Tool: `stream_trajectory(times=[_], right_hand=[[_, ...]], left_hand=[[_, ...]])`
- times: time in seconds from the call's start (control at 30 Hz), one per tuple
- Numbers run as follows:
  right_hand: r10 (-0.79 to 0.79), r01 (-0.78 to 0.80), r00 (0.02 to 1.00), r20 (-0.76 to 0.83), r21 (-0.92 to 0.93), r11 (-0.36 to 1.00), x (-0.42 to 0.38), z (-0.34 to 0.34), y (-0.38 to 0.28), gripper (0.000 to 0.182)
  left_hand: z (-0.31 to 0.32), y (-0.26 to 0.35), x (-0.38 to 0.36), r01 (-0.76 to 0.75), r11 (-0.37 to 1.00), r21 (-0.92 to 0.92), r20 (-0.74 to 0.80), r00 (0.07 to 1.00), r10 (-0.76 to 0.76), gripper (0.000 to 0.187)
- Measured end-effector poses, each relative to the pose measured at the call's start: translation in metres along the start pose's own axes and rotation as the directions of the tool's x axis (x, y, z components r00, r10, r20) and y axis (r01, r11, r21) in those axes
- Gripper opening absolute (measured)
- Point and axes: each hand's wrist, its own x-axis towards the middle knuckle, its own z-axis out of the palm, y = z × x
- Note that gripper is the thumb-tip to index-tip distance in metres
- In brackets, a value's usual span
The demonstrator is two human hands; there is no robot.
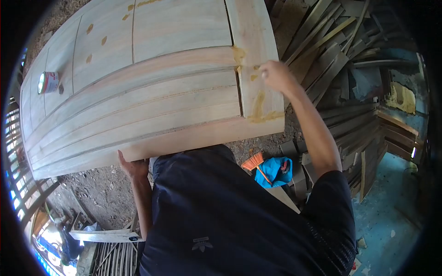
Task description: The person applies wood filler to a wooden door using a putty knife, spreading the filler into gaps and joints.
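Note:
A large pale wooden door (184, 101) with grooved panels lies across the view, with yellowish-brown filler patches (258, 108) on its right end and several smaller spots on its far panels. Above that right end is my right hand (277, 77), fingers closed and slightly blurred; whatever they may hold is too small to make out. My left hand (134, 169) grips the door's near edge, its thumb up against the side and its fingers partly hidden underneath. Far from both hands, toward the door's left end, stands an open tin can (48, 83) with a red and white label.
A small dark piece (61, 89) lies beside the can. Below the door's right corner are an orange brush (252, 161) and a blue bag (279, 172). Stacked wood strips (322, 41) fill the right side. A pale plank (106, 236) sits at lower left.

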Motion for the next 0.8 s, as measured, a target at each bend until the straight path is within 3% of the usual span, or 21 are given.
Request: stream_trajectory(times=[0.07,0.1,0.17,0.2,0.23,0.27,0.37,0.43,0.47,0.5,0.53,0.57,0.63,0.67,0.73,0.77,0.8], right_hand=[[0.017,0.019,0.969,0.247,-0.142,0.99,-0.007,0.011,-0.012,0.024],[0.013,0.022,0.97,0.243,-0.142,0.99,-0.004,0.0,-0.013,0.024],[-0.002,0.047,0.898,0.441,-0.092,0.995,0.002,-0.038,-0.008,0.027],[-0.007,0.055,0.903,0.429,-0.1,0.994,0.014,-0.044,0.002,0.027],[-0.13,0.149,0.967,0.219,-0.075,0.986,0.028,-0.043,0.015,0.028],[-0.247,0.247,0.969,-0.001,-0.068,0.967,0.041,-0.037,0.026,0.03],[-0.227,0.23,0.97,-0.082,0.023,0.973,0.059,0.025,0.059,0.029],[-0.236,0.233,0.966,-0.106,-0.041,0.972,0.063,0.013,0.051,0.029],[-0.133,0.155,0.971,0.198,-0.101,0.983,0.075,-0.023,0.036,0.028],[0.014,0.083,0.88,0.476,-0.183,0.98,0.077,-0.042,0.031,0.027],[-0.045,0.07,0.955,0.293,-0.076,0.995,0.08,-0.043,0.038,0.028],[-0.039,0.065,0.956,0.29,-0.079,0.995,0.086,-0.038,0.042,0.028],[-0.076,0.076,0.997,-0.008,0.024,0.997,0.104,-0.021,0.044,0.031],[-0.078,0.078,0.997,-0.005,0.023,0.997,0.102,-0.014,0.044,0.031],[-0.038,0.058,0.94,0.34,-0.049,0.997,0.089,-0.011,0.032,0.03],[-0.042,0.062,0.939,0.34,-0.05,0.997,0.09,-0.02,0.031,0.03],[0.01,0.008,0.895,0.445,-0.039,0.999,0.086,-0.038,0.03,0.029]], left_hand=[[0.004,0.003,-0.003,0.02,1.0,0.005,-0.033,0.999,-0.019,0.067],[0.003,0.001,-0.003,0.015,1.0,-0.002,-0.01,1.0,-0.015,0.069],[0.002,0.0,0.004,0.012,1.0,-0.01,0.033,0.999,-0.011,0.071],[-0.001,-0.002,0.008,0.009,1.0,0.008,0.027,1.0,-0.009,0.072],[-0.001,-0.002,0.007,0.011,0.999,0.033,0.014,1.0,-0.011,0.073],[-0.001,-0.002,0.008,0.009,1.0,0.03,0.014,1.0,-0.01,0.073],[0.0,-0.003,0.003,0.002,0.999,0.035,-0.054,0.999,0.0,0.073],[-0.001,-0.002,0.004,0.004,1.0,0.001,0.024,1.0,-0.004,0.073],[-0.001,-0.004,0.006,-0.004,1.0,-0.007,0.028,1.0,0.004,0.073],[-0.003,-0.007,0.008,-0.035,0.999,0.003,0.005,0.999,0.035,0.074],[-0.004,-0.009,0.01,-0.066,0.998,0.014,-0.014,0.998,0.066,0.074],[-0.006,-0.009,0.013,-0.062,0.998,0.016,-0.008,0.998,0.062,0.074],[-0.011,-0.008,0.016,-0.061,0.998,0.0,0.047,0.997,0.061,0.075],[-0.012,-0.008,0.015,-0.06,0.998,-0.003,0.043,0.997,0.06,0.075],[-0.008,-0.006,0.012,-0.042,0.998,-0.041,0.029,0.999,0.044,0.076],[-0.008,-0.008,0.01,-0.044,0.998,-0.045,0.028,0.999,0.046,0.076],[-0.008,-0.008,0.009,-0.057,0.998,-0.032,0.01,0.998,0.057,0.075]])
